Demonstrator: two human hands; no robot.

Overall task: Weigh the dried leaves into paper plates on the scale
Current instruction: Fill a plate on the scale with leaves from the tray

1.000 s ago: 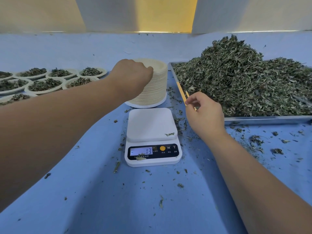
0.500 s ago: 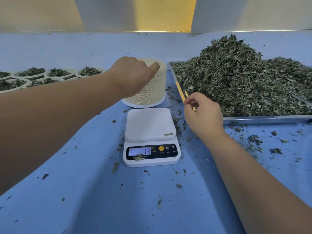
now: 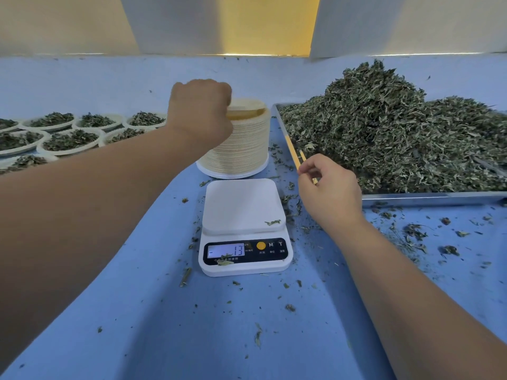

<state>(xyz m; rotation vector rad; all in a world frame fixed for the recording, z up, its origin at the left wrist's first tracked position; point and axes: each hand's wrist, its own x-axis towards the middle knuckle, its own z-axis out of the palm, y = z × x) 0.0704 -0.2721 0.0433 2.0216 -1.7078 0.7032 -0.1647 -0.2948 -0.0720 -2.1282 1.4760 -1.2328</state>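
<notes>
Fingers of left hand (image 3: pixel 201 111) hidden; tray (image 3: pixel 428 198) cut off right.

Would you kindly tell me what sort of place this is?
Probably a small herb or tea portioning bench: a metal tray heaped with dried leaves, a digital scale, a stack of paper plates, and filled plates.

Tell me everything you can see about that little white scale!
The scale is white and plastic-looking. It sits flat on the blue table, just in front of the stack of paper plates. Its square top with rounded corners holds no plate, only one leaf scrap near the front right corner. The black front panel has a lit screen showing 13, an orange button, M and T.
</notes>
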